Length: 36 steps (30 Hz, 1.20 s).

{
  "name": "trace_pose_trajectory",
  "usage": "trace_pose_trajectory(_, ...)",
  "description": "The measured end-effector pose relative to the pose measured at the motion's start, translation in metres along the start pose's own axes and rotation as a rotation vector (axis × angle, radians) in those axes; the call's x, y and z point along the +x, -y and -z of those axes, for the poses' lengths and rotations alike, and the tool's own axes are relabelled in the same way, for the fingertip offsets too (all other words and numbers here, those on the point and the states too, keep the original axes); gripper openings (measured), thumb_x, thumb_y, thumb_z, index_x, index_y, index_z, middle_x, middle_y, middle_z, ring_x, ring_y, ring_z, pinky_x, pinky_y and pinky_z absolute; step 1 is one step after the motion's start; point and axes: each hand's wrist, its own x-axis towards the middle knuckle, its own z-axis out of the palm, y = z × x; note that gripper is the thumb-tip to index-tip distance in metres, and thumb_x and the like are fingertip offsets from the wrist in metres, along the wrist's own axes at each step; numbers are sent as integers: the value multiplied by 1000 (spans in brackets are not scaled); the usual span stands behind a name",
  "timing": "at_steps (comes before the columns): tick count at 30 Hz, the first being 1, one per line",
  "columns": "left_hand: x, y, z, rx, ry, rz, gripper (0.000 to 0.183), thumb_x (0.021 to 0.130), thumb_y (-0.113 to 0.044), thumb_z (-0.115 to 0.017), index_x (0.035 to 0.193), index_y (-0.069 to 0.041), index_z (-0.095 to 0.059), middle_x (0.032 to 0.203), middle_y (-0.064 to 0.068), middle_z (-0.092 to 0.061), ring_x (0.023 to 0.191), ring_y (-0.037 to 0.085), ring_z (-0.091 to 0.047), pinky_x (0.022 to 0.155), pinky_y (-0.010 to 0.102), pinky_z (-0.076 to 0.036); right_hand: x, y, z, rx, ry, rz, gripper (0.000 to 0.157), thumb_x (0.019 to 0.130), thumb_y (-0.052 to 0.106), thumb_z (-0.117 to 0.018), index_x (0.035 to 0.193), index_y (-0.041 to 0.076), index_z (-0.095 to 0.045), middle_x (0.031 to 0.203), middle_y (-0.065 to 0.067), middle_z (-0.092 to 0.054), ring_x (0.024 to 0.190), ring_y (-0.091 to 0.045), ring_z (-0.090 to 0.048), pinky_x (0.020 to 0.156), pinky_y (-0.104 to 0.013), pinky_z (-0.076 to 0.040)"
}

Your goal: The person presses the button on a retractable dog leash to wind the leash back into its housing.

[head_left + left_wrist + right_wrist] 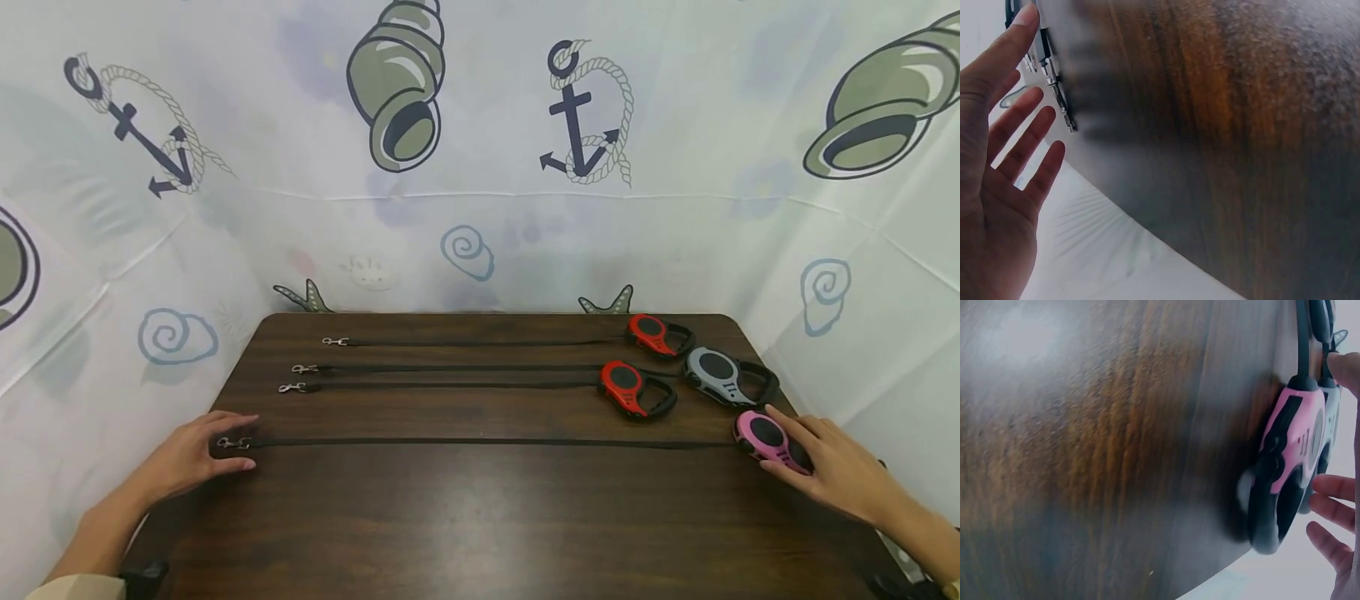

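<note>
A pink retractable leash (753,429) with a black handle lies at the table's right side, its black cord (480,441) stretched straight to the left. At the cord's far end is a metal clip (234,442). My left hand (183,458) is spread around this clip, thumb and fingers apart, and the left wrist view shows nothing in its grasp. My right hand (851,471) hovers over the pink leash's handle (1265,519) with fingers spread; in the right wrist view a gap shows between fingers and casing.
Behind the pink leash lie a grey retractable leash (712,368) and two red ones, one nearer (621,377) and one farther back (647,329). Their cords run left, parallel, to metal clips (292,387). A patterned cloth (480,150) hangs around the dark wooden table (480,525).
</note>
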Motion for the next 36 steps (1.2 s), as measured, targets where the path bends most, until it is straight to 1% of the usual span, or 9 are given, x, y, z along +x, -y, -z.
trace_pose_trajectory(8, -1, 6, -7, 6, -48, -39, 65, 55, -22, -104, 112, -5, -80, 99, 3, -75, 90, 27, -72, 87, 6, -41, -7, -4, -2, -65, -5, 27, 103, 66, 49, -97, 152, 10, -55, 90, -4, -58, 76, -18, -50, 61, -41, -49)
trace_pose_trajectory(11, -1, 7, -9, 11, -50, -43, 62, 55, -21, -104, 110, -6, -80, 98, 2, -75, 88, 25, -72, 85, 7, -42, -10, -5, -4, -71, -17, 35, 103, 64, 49, -97, 150, 8, -57, 85, 0, -55, 72, -14, -46, 59, -40, -47)
trace_pose_trajectory(16, 0, 9, -10, 16, -45, -24, 56, 56, -19, -104, 107, -7, -82, 96, 1, -75, 87, 23, -72, 82, 7, -43, -13, -9, -9, -65, -35, 81, 106, 62, 48, -99, 150, 9, -58, 86, -1, -63, 68, -13, -52, 60, -47, -50)
trace_pose_trajectory(18, 0, 10, -10, 17, -44, -14, 54, 57, -19, -104, 105, -8, -83, 95, 0, -74, 86, 22, -72, 81, 8, -44, -14, -10, -11, -67, -41, 95, 106, 61, 48, -99, 150, 9, -58, 84, 0, -62, 65, -11, -50, 58, -43, -49)
trace_pose_trajectory(21, 0, 12, -11, 4, -43, -10, 50, 57, -18, -103, 102, -9, -83, 93, -2, -73, 85, 18, -71, 79, 8, -44, -16, -12, -14, -57, -43, 108, 106, 59, 47, -100, 149, 9, -59, 85, -1, -66, 64, -13, -54, 59, -45, -51)
trace_pose_trajectory(25, -1, 14, -12, -27, -56, -21, 46, 57, -13, -102, 98, -9, -84, 91, -3, -71, 82, 13, -69, 77, 8, -44, -20, -12, -17, -35, -15, 94, 101, 59, 43, -101, 145, 7, -61, 92, -11, -73, 73, -31, -69, 70, -59, -55)
trace_pose_trajectory(27, 0, 14, -12, -30, -67, -30, 43, 57, -11, -102, 96, -10, -84, 90, -4, -71, 81, 11, -69, 75, 9, -44, -21, -12, -19, -25, 5, 79, 97, 61, 38, -101, 142, 5, -62, 96, -15, -74, 78, -36, -71, 71, -61, -55)
trace_pose_trajectory(32, 0, 16, -13, -30, -74, -40, 37, 57, -7, -101, 90, -12, -84, 88, -6, -70, 79, 6, -66, 72, 11, -45, -18, -16, -21, 13, -3, 89, 88, 59, 24, -102, 136, -1, -65, 103, -23, -76, 80, -37, -74, 66, -53, -59)
trace_pose_trajectory(36, 1, 17, -14, -43, -83, -46, 34, 57, -5, -100, 87, -12, -85, 86, -6, -69, 77, 6, -65, 70, 14, -46, -16, -19, -22, 20, -24, 110, 87, 57, 22, -103, 134, 1, -66, 104, -23, -77, 78, -34, -74, 63, -45, -60)
